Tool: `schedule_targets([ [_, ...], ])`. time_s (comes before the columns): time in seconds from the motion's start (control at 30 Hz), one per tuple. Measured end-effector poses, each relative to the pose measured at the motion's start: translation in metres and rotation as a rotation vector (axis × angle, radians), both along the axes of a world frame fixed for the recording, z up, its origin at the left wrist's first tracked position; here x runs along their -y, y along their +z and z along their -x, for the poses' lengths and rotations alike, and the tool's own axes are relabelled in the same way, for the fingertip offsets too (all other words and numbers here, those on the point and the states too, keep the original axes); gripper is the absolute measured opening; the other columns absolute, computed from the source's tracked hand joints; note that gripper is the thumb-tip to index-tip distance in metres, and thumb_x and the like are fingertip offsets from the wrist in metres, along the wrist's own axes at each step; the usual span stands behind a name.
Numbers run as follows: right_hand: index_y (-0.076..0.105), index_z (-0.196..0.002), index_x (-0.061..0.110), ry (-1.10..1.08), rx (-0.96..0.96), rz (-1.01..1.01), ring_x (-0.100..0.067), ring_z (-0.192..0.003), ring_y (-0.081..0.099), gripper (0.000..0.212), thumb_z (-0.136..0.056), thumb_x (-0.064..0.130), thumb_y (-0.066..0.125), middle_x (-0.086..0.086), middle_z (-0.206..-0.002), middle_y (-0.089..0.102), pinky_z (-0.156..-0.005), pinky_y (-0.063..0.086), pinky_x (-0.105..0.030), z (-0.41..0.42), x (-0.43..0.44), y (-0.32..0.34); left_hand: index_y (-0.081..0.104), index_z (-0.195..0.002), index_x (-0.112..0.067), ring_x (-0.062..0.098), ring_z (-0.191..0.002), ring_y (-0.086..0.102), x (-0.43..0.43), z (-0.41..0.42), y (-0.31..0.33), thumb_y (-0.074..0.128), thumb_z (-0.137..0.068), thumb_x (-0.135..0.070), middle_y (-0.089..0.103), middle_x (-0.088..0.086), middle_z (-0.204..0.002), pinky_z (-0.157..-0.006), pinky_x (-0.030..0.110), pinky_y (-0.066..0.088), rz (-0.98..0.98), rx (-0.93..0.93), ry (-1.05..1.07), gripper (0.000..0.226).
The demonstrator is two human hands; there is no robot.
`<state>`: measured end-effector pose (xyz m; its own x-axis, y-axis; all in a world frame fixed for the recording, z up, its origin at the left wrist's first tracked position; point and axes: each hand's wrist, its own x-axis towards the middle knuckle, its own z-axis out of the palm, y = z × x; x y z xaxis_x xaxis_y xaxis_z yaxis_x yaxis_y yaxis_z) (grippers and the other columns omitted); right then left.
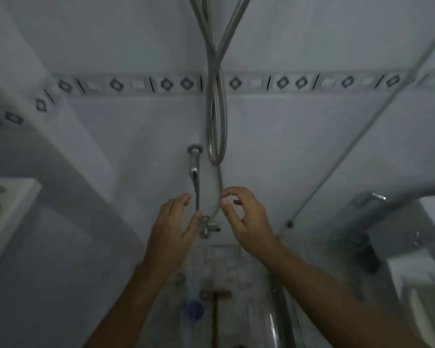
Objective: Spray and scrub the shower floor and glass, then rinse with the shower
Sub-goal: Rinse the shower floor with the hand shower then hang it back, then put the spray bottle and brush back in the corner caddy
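I have both hands up at the shower valve (208, 228) on the tiled wall (299, 136), which I judge to be the start of the rinse step, since the water has to be turned on here. My left hand (171, 222) is spread, its fingers nearly straight and holding nothing, with the thumb just beside the valve and the slide rail (197, 194). My right hand (248, 221) is half curled, thumb and forefinger either side of the hose (212, 61) where it bends into the valve. Blur keeps me from telling whether they pinch it. The shower floor (236, 267) lies well below the fingers, with a wooden-handled brush (215, 312) on it. The glass (387, 159) stands off to the right.
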<state>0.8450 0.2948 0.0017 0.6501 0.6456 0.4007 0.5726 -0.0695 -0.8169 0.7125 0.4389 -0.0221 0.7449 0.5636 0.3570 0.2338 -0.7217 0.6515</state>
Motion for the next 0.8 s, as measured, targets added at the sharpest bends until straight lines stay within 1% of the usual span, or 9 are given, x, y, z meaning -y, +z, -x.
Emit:
schedule_targets([
  [0.13,0.064,-0.106,0.013,0.027,-0.117,0.227,-0.013,-0.098,0.059,0.011,-0.098,0.017,0.058,0.004,-0.104,0.063,-0.087,0.045,-0.019,0.036,0.018,-0.135,0.054,-0.135,-0.012,0.012,-0.106,0.054,0.021,0.044,-0.121,0.062,-0.097,-0.029,0.059,0.002,-0.12,-0.092,0.024,0.044,0.167,-0.207,0.037,0.042],
  [0.3,0.063,-0.098,0.01,0.132,-0.31,0.566,0.004,-0.081,0.055,0.007,-0.098,0.012,0.057,0.005,-0.089,0.062,-0.072,0.038,-0.004,0.079,0.041,-0.324,0.051,-0.139,-0.011,0.025,-0.113,0.056,0.048,0.093,-0.3,0.065,-0.096,-0.026,0.06,0.009,-0.124,-0.096,0.037,0.049,0.316,-0.475,0.076,0.047],
  [0.33,0.063,-0.097,0.007,0.145,-0.361,0.61,0.003,-0.075,0.054,0.006,-0.097,0.009,0.057,0.004,-0.086,0.062,-0.069,0.037,-0.004,0.083,0.04,-0.35,0.05,-0.14,-0.011,0.027,-0.116,0.055,0.045,0.095,-0.326,0.064,-0.096,-0.027,0.059,0.011,-0.126,-0.097,0.04,0.05,0.343,-0.503,0.096,0.049],
  [0.37,0.063,-0.097,0.004,0.152,-0.375,0.671,0.001,-0.072,0.053,0.007,-0.097,0.007,0.057,0.002,-0.086,0.062,-0.068,0.038,-0.005,0.096,0.047,-0.413,0.048,-0.142,-0.011,0.029,-0.117,0.054,0.056,0.105,-0.383,0.064,-0.096,-0.028,0.058,0.012,-0.127,-0.098,0.043,0.05,0.372,-0.568,0.117,0.051],
  [0.43,0.064,-0.106,-0.001,0.15,-0.396,0.752,-0.004,-0.076,0.052,0.014,-0.095,0.003,0.057,0.002,-0.09,0.06,-0.072,0.036,-0.001,0.098,0.045,-0.455,0.048,-0.141,-0.01,0.032,-0.117,0.054,0.053,0.104,-0.42,0.064,-0.095,-0.029,0.057,0.014,-0.126,-0.096,0.047,0.051,0.415,-0.619,0.144,0.052],
  [0.47,0.063,-0.111,-0.002,0.145,-0.411,0.803,-0.008,-0.077,0.053,0.018,-0.095,0.003,0.056,-0.001,-0.091,0.06,-0.069,0.034,0.0,0.105,0.048,-0.503,0.049,-0.139,-0.009,0.033,-0.116,0.055,0.056,0.108,-0.465,0.065,-0.095,-0.03,0.058,0.015,-0.125,-0.095,0.047,0.051,0.43,-0.665,0.159,0.052],
  [0.53,0.061,-0.114,0.001,0.193,-0.427,0.911,-0.018,-0.077,0.057,0.021,-0.097,0.01,0.053,-0.01,-0.093,0.065,-0.065,0.035,-0.01,0.115,0.048,-0.595,0.05,-0.135,-0.008,0.034,-0.113,0.057,0.06,0.114,-0.542,0.065,-0.094,-0.033,0.058,0.017,-0.123,-0.092,0.046,0.052,0.482,-0.765,0.172,0.05],
  [0.63,0.06,-0.114,0.006,0.256,-0.453,1.116,-0.03,-0.089,0.064,0.024,-0.099,0.019,0.047,-0.015,-0.099,0.067,-0.071,0.045,-0.028,0.129,0.052,-0.706,0.048,-0.134,-0.007,0.035,-0.111,0.058,0.066,0.126,-0.625,0.065,-0.093,-0.041,0.058,0.019,-0.124,-0.089,0.046,0.053,0.526,-0.835,0.256,0.055],
  [0.8,0.05,-0.12,0.018,0.283,-0.444,1.286,-0.034,-0.095,0.062,0.027,-0.094,0.021,0.047,-0.014,-0.104,0.059,-0.072,0.045,-0.032,0.145,0.055,-0.828,0.043,-0.138,-0.011,0.034,-0.109,0.061,0.07,0.128,-0.727,0.066,-0.091,-0.05,0.057,0.017,-0.127,-0.086,0.044,0.052,0.53,-0.835,0.322,0.065],
])
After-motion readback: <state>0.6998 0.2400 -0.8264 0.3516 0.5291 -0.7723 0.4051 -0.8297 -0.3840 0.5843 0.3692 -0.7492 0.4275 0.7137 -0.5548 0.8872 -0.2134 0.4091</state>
